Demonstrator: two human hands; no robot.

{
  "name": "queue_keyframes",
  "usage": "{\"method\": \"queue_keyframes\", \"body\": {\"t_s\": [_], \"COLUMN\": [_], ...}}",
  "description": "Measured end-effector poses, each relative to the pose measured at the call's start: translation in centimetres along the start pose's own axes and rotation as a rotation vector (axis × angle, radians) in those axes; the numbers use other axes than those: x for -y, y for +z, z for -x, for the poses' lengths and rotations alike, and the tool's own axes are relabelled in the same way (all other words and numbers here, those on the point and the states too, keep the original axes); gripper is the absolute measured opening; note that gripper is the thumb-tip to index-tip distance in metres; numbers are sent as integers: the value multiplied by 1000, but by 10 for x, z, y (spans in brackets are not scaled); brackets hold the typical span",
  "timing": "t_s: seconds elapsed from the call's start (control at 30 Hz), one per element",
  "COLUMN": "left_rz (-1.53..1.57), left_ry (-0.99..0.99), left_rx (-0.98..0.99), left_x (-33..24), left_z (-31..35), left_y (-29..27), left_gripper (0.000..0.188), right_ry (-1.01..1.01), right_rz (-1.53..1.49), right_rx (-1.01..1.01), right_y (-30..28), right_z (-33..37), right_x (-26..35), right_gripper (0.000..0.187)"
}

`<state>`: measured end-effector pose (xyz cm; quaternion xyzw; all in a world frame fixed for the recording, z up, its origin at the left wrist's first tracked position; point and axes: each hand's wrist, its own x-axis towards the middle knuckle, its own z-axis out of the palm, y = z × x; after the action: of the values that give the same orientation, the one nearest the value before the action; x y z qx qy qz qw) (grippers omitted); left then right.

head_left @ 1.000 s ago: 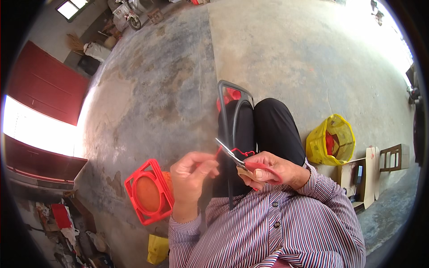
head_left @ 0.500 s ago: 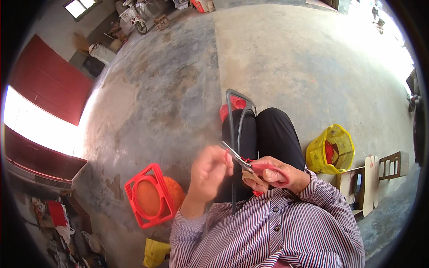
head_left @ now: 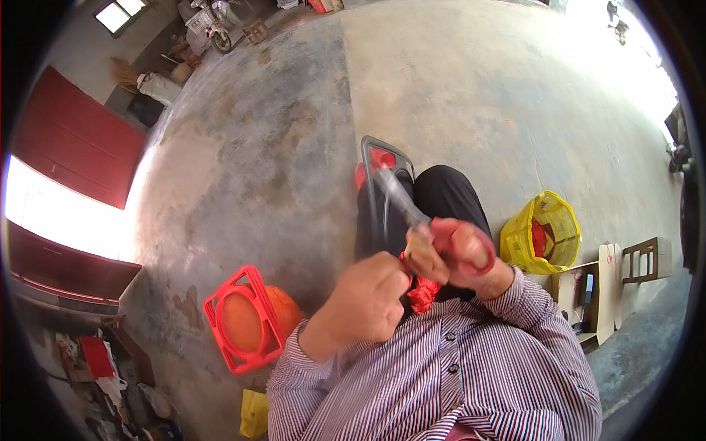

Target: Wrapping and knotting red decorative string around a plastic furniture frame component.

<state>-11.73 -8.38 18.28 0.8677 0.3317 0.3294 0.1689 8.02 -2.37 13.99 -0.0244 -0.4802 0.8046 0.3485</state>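
My right hand [head_left: 471,257] grips a pair of scissors [head_left: 399,192] with red handles, their blades blurred and pointing up and to the left. Closed into a fist, my left hand [head_left: 371,298] is beside the right one, over my lap. A shiny red ribbon-like bundle [head_left: 423,295] hangs just below the right hand, next to the left fingers. What the left fingers pinch is hidden. A grey metal frame [head_left: 370,176] rises by my left knee, with a red thing [head_left: 382,157] behind its top.
On the left stands a red plastic frame [head_left: 239,360] against an orange round object [head_left: 285,309]. A yellow bag [head_left: 254,413] lies nearer me. To the right are a yellow basket [head_left: 518,239] with red material inside, an opened cardboard box [head_left: 607,294] and a small wooden stool [head_left: 647,259].
My left hand has moved down and right from beside the blades, and closed into a fist. The scissors have risen and swung more upright; the red bundle shows more below my hands.
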Motion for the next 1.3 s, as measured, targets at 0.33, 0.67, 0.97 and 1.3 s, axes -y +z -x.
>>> {"method": "queue_keyframes", "body": {"t_s": [0.33,0.67,0.97,1.3], "left_rz": [519,59,738,461], "left_ry": [-815,-832,-696,-650], "left_rx": [-473,-523,-344,-330], "left_x": [70,53,24,20], "left_z": [101,97,48,37], "left_y": [-26,12,14,6], "left_gripper": [28,31,26,19], "right_ry": [-212,274,598,526], "right_rz": [-42,692,1136,1111], "right_rx": [-302,-1039,-1103,-1147], "right_y": [-60,-139,-186,-170], "right_z": [60,156,330,339], "right_x": [0,-30,-190,-205], "right_gripper": [50,43,49,46]}}
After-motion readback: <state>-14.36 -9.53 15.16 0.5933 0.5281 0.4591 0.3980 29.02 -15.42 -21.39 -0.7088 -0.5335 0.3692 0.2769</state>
